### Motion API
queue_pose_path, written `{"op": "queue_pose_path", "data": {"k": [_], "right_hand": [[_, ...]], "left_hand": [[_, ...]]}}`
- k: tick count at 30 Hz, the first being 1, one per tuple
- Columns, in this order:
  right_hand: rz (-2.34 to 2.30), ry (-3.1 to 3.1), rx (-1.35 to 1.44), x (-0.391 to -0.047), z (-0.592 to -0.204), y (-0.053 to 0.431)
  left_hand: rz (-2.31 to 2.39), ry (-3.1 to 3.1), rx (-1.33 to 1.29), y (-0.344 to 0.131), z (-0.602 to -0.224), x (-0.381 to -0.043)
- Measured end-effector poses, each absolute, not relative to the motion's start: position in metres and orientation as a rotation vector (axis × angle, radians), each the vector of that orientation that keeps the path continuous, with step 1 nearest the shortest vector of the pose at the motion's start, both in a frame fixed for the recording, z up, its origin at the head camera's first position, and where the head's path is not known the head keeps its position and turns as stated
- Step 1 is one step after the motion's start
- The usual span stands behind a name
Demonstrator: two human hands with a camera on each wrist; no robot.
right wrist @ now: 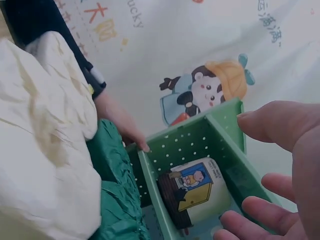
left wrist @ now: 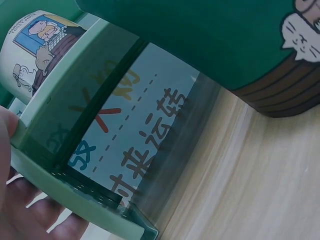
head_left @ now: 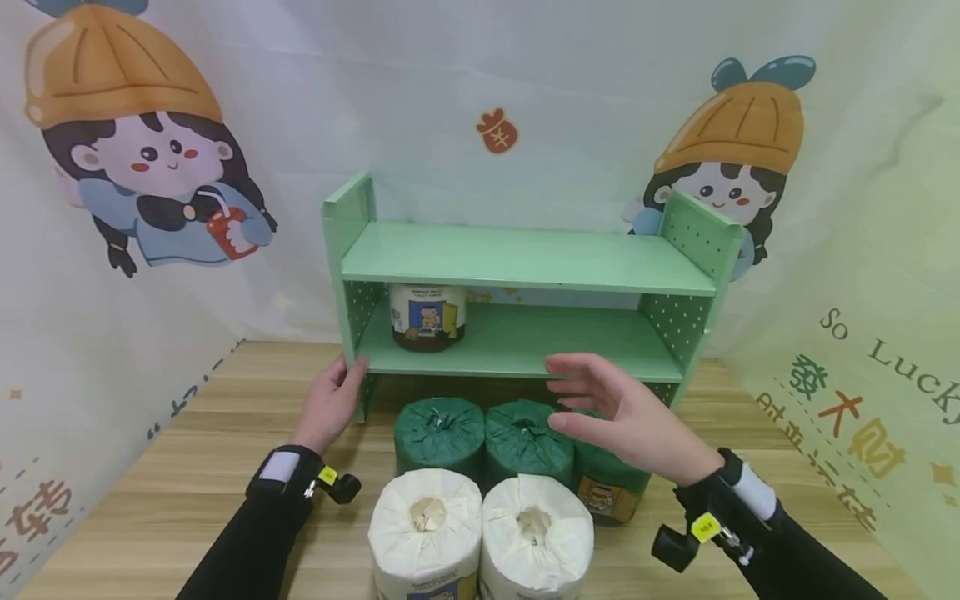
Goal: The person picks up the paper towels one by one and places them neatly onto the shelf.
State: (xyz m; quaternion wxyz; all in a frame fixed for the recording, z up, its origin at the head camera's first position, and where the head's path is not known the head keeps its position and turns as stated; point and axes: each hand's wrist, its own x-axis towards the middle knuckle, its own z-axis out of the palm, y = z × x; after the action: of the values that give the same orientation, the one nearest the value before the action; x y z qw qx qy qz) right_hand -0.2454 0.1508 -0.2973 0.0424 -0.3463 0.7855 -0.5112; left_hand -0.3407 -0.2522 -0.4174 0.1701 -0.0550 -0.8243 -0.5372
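Note:
My left hand grips the left side panel of a green shelf rack, thumb in front and fingers behind, as the left wrist view shows. Over the green rolls hovers my right hand, fingers spread and holding nothing. A white-wrapped toilet paper roll with a cartoon print stands at the left of the middle shelf. In front of the rack are three green-wrapped rolls; the right one is partly hidden by my right hand. Nearer me stand two white-wrapped rolls, side by side.
The rack stands on a wood-grain table close to a printed cloth backdrop. Its right side panel is perforated. A camera is strapped to each wrist.

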Motion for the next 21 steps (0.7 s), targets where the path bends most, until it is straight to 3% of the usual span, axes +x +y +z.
{"op": "queue_pose_path", "data": {"k": [11, 21], "right_hand": [[-1.5, 2.397, -1.086, -0.198, -0.324, 0.176], [-1.532, 2.288, -0.958, -0.178, -0.359, 0.188]], "left_hand": [[-1.521, -2.341, -0.156, -0.253, -0.417, -0.34], [-1.515, -2.334, -0.158, -0.252, -0.416, -0.339]]}}
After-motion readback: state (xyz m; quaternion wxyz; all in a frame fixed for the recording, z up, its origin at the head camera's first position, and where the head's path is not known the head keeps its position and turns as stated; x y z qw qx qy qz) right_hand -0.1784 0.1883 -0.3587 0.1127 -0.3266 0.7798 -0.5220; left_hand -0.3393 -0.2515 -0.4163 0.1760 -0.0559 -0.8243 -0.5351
